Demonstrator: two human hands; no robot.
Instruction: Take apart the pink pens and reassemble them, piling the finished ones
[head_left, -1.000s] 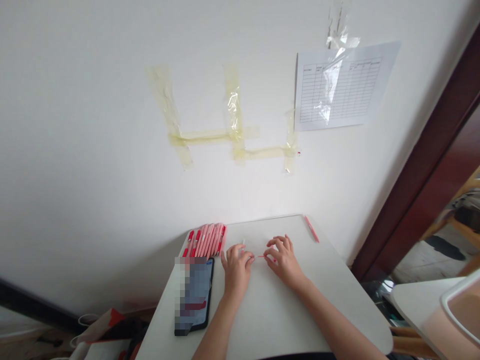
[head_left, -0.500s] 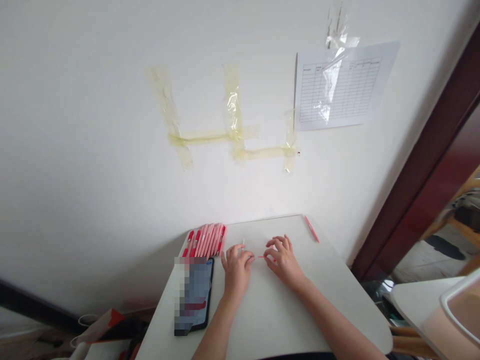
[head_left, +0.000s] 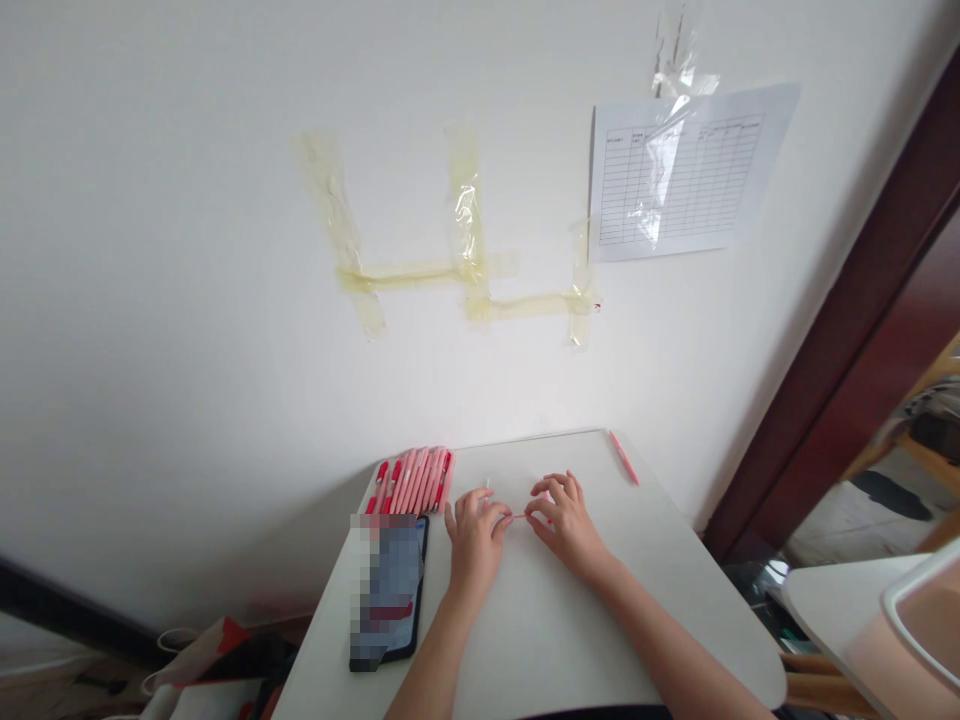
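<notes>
Fingertips [head_left: 504, 520] of the left hand [head_left: 472, 540] are closed on the left end of a thin red rod [head_left: 519, 516]. The right hand [head_left: 570, 522] is pinched on the other end, its spare fingers curled over the table [head_left: 540, 620]. The rod is held level at mid-table, between the hands; a two-end pinch likely suits so slender and stiff a thing. A small white sliver [head_left: 487, 484] lies just beyond the left hand. Far left, glossy pink pens [head_left: 414, 480] with red ends are packed side by side, probably against rolling. A dark phone [head_left: 390, 590] lies flat, just nearer. A lone pen [head_left: 622, 457] is set apart, far right. The table is smooth, white and round-cornered.
</notes>
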